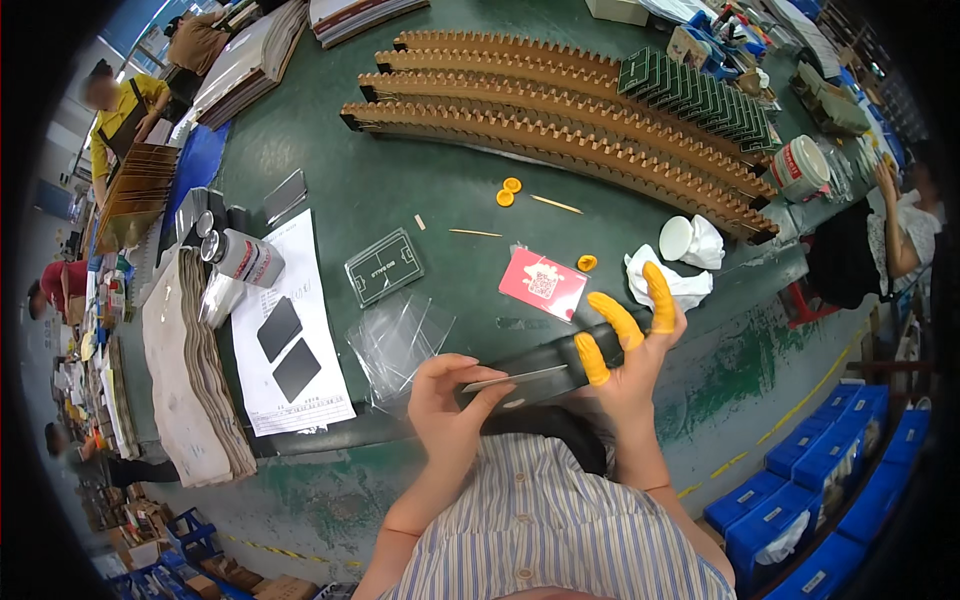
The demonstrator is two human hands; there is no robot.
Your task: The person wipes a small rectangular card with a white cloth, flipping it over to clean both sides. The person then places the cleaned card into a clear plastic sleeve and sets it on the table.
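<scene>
Pinched between thumb and fingers of my left hand (445, 405) is a thin flat card (530, 379), seen almost edge-on near the table's front edge. My right hand (630, 375) is just right of the card, its fingers spread and holding nothing. Yellow finger cots (622, 322) cover three of its fingertips. One raised finger overlaps a crumpled white cloth (688, 285); contact cannot be made out. Beyond my hands lie a pink card (530, 283) with a square code, clear plastic sheets (400, 345) and a green card (385, 268) with white lines. A loose yellow finger cot (587, 263) lies nearby.
Long brown slotted racks (560, 130) span the far side, with green cards (695, 98) upright in one. Wooden sticks (556, 204) lie mid-table. At left are a bottle (245, 257), a printed sheet (300, 405) and stacked brown sheets (195, 370). Blue bins (770, 520) stand lower right; co-workers sit around.
</scene>
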